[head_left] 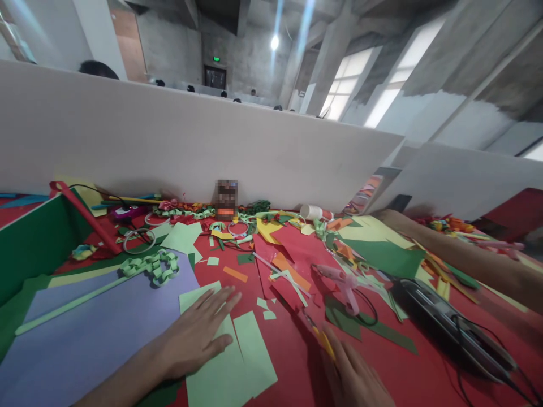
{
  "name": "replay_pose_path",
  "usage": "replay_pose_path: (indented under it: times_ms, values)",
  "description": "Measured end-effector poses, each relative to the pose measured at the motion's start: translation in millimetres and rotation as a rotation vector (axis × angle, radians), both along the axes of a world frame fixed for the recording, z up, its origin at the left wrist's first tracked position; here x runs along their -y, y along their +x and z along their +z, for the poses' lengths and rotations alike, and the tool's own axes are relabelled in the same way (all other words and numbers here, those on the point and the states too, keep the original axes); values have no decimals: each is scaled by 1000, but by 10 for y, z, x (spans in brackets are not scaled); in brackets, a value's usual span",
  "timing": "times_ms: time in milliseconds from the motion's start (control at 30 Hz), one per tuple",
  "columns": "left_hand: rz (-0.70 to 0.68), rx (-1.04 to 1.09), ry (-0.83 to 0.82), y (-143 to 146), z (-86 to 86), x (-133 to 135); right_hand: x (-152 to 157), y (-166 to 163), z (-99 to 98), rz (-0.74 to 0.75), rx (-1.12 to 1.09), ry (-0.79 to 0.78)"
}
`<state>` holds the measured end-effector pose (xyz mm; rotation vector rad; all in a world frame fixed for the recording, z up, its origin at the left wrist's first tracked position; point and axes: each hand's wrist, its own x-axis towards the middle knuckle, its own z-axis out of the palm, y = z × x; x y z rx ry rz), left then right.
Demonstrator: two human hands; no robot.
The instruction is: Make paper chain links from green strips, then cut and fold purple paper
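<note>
My left hand lies flat with fingers spread on a sheet of light green paper, left of centre. A narrow slit separates that sheet from a second light green piece beside it. At the lower right, my right hand is closed round a yellow craft knife, its metal tip directed away from me over the red tabletop. Small green paper scraps lie between the hands. A pink glue gun rests beyond the knife, its cable curling to the right.
On the left, a green paper chain lies on purple paper, near a green box side. A black laminator-like device sits at right. Another person's arm reaches in there. A white partition stands behind.
</note>
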<state>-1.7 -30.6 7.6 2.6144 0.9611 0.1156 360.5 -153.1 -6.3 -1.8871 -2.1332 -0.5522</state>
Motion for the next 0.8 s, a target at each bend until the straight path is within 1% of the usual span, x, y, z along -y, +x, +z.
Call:
replay_pose_path:
  times_ms: [67,133,200,267,300,333,367,433,533,600,700,733,800]
  values:
    - [-1,-27,-23,-37,-42,15,-173,-27,2,51,75,44]
    - [-19,-55,-37,-56,-28,-29,-314,-227,100,96,64,58]
    - [-51,-68,-49,-66,16,-99,-462,-542,258,239,-4,-42]
    - [-85,-58,-60,-78,58,-162,-629,-878,421,375,-70,-235]
    - [-89,-45,-68,-85,73,-185,-714,-1024,489,427,-103,-360]
    - [-80,-27,-80,-91,84,-202,-795,-1143,544,454,-131,-481]
    - [-59,-4,-97,-95,92,-215,-869,-1230,586,452,-149,-561]
    - [23,58,-142,-85,109,-234,-990,-1303,634,471,-181,-641]
    - [208,234,-202,-18,151,-268,-1119,-1223,666,511,-277,-708]
    - [334,455,-239,46,183,-297,-1201,-1134,686,536,-399,-767]
    - [482,839,-376,112,188,-333,-1353,-1099,688,523,-676,-802]
    - [510,921,-431,120,173,-339,-1408,-1134,668,498,-787,-789]
    - [537,994,-519,117,120,-341,-1514,-1265,584,436,-1014,-739]
